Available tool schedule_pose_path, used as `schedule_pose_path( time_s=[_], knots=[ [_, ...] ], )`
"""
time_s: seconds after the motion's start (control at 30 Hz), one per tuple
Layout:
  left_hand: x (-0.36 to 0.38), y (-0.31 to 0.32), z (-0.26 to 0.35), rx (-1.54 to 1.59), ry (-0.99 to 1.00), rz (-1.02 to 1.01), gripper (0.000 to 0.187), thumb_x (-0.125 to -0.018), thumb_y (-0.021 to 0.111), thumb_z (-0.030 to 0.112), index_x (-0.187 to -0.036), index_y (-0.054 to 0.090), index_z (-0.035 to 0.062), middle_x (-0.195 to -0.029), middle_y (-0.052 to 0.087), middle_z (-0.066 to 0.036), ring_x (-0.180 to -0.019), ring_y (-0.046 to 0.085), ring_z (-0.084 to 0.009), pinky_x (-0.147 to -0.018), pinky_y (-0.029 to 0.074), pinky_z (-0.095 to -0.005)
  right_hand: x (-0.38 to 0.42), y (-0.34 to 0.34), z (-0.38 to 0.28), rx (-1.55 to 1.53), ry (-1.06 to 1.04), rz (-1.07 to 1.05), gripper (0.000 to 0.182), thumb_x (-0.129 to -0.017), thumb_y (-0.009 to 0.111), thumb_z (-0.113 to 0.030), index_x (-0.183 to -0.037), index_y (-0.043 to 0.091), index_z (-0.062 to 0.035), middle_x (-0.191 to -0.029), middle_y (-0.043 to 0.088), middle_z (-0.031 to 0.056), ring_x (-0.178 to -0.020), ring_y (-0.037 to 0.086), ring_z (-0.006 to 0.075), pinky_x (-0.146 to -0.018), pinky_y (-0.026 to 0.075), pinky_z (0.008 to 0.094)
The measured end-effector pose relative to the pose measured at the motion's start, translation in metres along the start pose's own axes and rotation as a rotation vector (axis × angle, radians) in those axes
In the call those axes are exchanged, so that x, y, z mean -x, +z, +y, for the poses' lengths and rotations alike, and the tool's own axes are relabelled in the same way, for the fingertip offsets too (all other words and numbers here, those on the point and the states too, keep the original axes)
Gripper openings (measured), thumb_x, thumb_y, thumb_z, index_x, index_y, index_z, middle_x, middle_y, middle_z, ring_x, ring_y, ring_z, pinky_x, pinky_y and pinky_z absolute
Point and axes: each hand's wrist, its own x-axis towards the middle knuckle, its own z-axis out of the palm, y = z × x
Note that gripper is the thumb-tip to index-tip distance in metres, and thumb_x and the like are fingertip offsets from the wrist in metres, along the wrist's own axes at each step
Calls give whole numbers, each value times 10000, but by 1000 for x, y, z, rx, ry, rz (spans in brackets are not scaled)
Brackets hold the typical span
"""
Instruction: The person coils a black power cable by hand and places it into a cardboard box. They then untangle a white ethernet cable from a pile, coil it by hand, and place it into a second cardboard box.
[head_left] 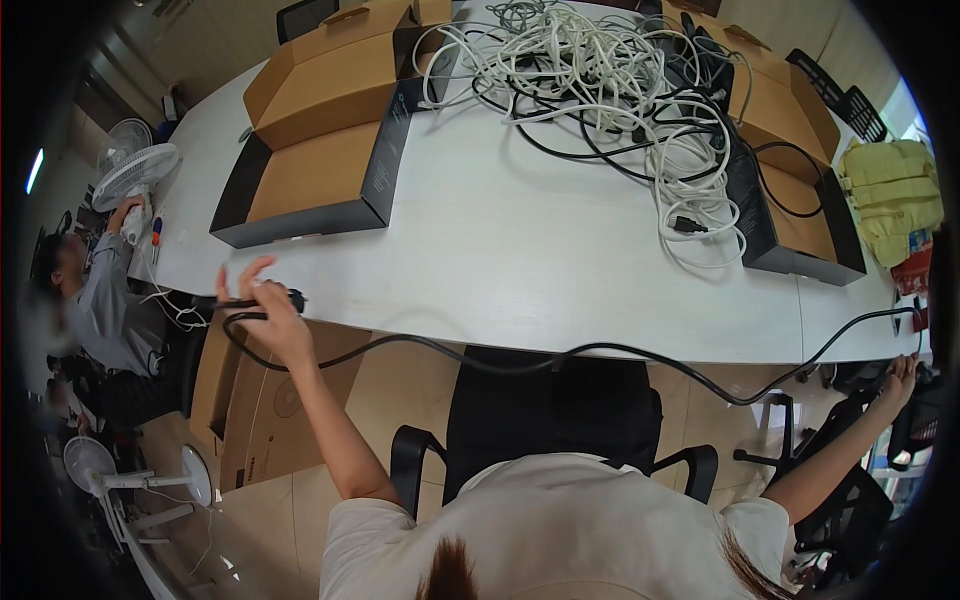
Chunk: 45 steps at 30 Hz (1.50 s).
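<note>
Black cable (555, 363) sags just off the table's (480, 260) near edge; left hand (272, 305) pinches it near its connector (297, 300); right hand (902, 374): can't tell. Probably light, springy; best held there.

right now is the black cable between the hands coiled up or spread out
Spread out: the black cable runs in a long, slack wave from the left hand to the right hand.
</note>
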Motion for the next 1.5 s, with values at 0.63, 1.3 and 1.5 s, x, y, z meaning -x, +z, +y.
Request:
schedule_pose_path(
  time_s=[0.63,1.3,1.5],
  knots=[
    [63,4,56,589,-733,-2198,246,-779,707,181,-912,649,-16,-592,590,-22,-423,438,-64,-429,321,-203,65,195,42,330,-217,528,203,-822,599,-167,-755,427,-83,-630,423,32,-426,291,136,-398,227,246],
    [128,135,139,2093,-790,-1460,155,-864,419,180,-800,437,40,-956,487,-230,-405,330,-92,-521,381,-286,337,431,266,1060,-862,-427,193,-932,384,-68,-991,537,34,-1070,630,145,-766,478,137,-733,403,251],
    [105,146,144,2274,-717,-1403,57,-867,403,80,-820,400,112,-845,548,-44,-411,367,-89,-593,393,-285,339,426,291,1399,-1022,-476,164,-771,669,-125,-813,531,-47,-1050,645,55,-707,450,212,-658,391,284]
  ],
)
